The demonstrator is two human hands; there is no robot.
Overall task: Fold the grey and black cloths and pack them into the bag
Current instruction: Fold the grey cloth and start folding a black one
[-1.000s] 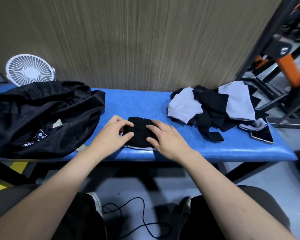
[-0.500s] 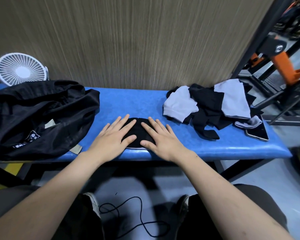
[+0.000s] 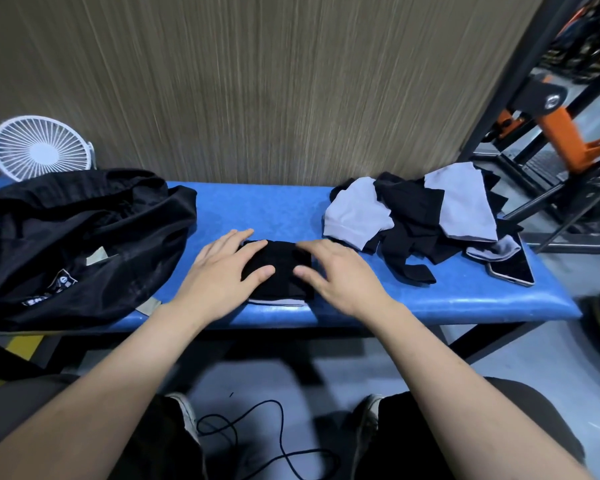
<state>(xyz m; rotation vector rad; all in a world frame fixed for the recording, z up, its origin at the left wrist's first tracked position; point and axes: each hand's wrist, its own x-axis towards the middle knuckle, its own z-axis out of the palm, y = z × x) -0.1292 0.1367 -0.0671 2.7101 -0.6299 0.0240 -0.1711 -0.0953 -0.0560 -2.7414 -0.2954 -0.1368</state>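
Both hands, left (image 3: 219,271) and right (image 3: 336,271), lie flat and open-fingered on the folded black cloth (image 3: 280,268) mid-bench (image 3: 274,209), seemingly pressing its creases, with the bag (image 3: 77,237) waiting left and the unfolded pile (image 3: 416,216) right.

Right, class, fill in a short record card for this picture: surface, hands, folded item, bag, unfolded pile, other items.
surface: blue bench
hands: left hand and right hand rest flat on the folded black cloth
under it: grey cloth edge
bag: black bag, left end
unfolded pile: grey and black cloths, right
other items: phone, white fan
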